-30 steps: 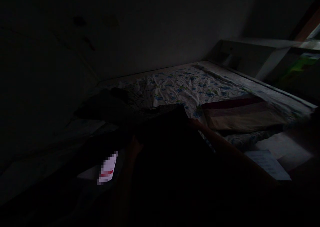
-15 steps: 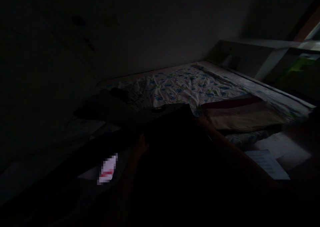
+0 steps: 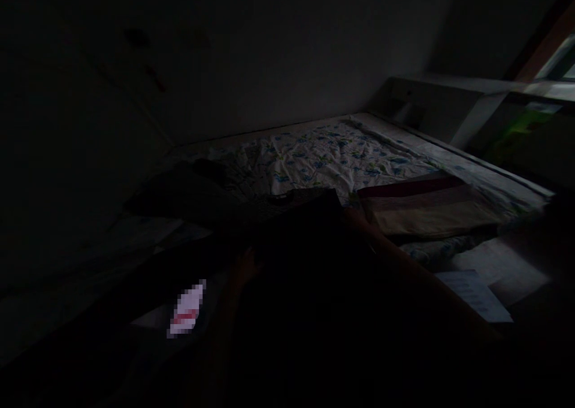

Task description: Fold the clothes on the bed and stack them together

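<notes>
The room is very dark. A black garment (image 3: 305, 234) lies over the bed's near side; its kind is lost in the shadow, and a long dark part of it (image 3: 171, 276) runs down to the lower left. My left hand (image 3: 246, 267) is closed on its left side, with the fingertips partly showing. My right hand (image 3: 360, 222) grips the garment's far right edge, beside a folded striped cloth (image 3: 431, 207). Much of both hands and forearms merges with the dark cloth.
A crumpled floral sheet (image 3: 309, 156) covers the bed against the wall. Dark heaped cloth (image 3: 179, 192) lies at left. Printed papers (image 3: 478, 294) are at right, and a blurred-out pale item (image 3: 186, 312) is at lower left. A pale ledge (image 3: 471, 84) stands at far right.
The view has shifted slightly, so most things sit a little further left. Both hands keep their hold on the black garment, with little other movement.
</notes>
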`<state>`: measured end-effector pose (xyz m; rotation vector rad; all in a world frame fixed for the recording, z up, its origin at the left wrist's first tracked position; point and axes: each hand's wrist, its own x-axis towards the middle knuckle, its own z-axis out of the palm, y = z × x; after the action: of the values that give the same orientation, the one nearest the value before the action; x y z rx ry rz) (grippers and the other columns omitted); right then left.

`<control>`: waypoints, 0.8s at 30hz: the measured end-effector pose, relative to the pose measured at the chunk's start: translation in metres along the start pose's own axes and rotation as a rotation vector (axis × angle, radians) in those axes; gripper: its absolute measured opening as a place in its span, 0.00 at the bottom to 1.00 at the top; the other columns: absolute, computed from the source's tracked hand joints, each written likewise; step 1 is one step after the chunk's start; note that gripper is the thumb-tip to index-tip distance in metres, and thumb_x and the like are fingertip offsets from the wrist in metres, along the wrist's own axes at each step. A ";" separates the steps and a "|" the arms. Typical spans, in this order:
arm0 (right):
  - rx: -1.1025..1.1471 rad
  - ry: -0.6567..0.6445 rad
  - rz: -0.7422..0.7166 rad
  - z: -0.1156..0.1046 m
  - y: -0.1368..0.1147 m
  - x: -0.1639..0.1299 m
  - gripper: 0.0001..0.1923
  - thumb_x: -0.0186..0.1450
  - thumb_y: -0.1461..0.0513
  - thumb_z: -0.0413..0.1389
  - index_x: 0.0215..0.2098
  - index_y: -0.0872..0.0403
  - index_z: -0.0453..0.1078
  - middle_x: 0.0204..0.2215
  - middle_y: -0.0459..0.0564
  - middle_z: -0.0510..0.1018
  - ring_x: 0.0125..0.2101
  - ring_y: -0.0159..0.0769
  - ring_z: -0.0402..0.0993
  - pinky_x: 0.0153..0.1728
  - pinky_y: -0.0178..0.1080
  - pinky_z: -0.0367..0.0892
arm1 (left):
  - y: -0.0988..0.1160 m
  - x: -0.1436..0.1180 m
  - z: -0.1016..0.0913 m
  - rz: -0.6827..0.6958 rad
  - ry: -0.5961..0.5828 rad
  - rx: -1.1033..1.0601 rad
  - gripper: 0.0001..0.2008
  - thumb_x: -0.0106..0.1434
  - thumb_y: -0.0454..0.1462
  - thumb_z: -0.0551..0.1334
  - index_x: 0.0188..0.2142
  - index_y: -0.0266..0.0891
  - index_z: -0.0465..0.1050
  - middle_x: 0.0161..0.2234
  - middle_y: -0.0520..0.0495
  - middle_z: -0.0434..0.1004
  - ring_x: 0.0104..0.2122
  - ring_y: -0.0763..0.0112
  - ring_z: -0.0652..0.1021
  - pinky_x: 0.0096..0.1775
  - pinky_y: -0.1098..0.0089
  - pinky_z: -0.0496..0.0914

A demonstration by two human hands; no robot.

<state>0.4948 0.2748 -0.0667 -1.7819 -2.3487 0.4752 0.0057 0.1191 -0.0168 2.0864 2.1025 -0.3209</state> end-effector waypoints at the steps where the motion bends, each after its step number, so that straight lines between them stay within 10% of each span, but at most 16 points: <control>1: 0.011 0.050 -0.033 0.002 -0.002 0.001 0.22 0.83 0.63 0.56 0.70 0.57 0.83 0.71 0.64 0.83 0.69 0.50 0.82 0.75 0.47 0.72 | -0.002 0.001 -0.001 -0.003 0.024 -0.006 0.33 0.77 0.42 0.58 0.73 0.28 0.79 0.79 0.26 0.73 0.79 0.42 0.75 0.77 0.49 0.69; 6: 0.048 0.009 -0.093 0.018 -0.008 0.004 0.29 0.81 0.61 0.59 0.79 0.57 0.76 0.75 0.65 0.79 0.75 0.51 0.77 0.78 0.50 0.69 | -0.002 0.004 0.004 -0.008 0.149 -0.042 0.36 0.78 0.43 0.56 0.78 0.23 0.71 0.79 0.22 0.73 0.79 0.43 0.74 0.77 0.50 0.70; 16: 0.107 -0.027 -0.049 0.017 -0.005 -0.005 0.28 0.83 0.60 0.58 0.79 0.53 0.77 0.76 0.61 0.79 0.75 0.51 0.77 0.78 0.50 0.69 | -0.004 0.005 0.016 -0.029 -0.024 0.017 0.43 0.79 0.47 0.54 0.83 0.21 0.64 0.84 0.22 0.59 0.84 0.41 0.64 0.80 0.47 0.65; 24: 0.426 0.145 0.439 0.006 0.014 0.039 0.22 0.84 0.54 0.57 0.65 0.58 0.84 0.58 0.63 0.91 0.58 0.50 0.89 0.57 0.41 0.82 | -0.005 0.010 0.027 -0.013 -0.051 0.070 0.46 0.79 0.51 0.54 0.84 0.18 0.60 0.85 0.18 0.54 0.85 0.36 0.61 0.81 0.43 0.61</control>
<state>0.4944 0.3141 -0.0799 -2.0188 -1.5993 0.8006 -0.0003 0.1213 -0.0452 2.0797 2.1063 -0.4500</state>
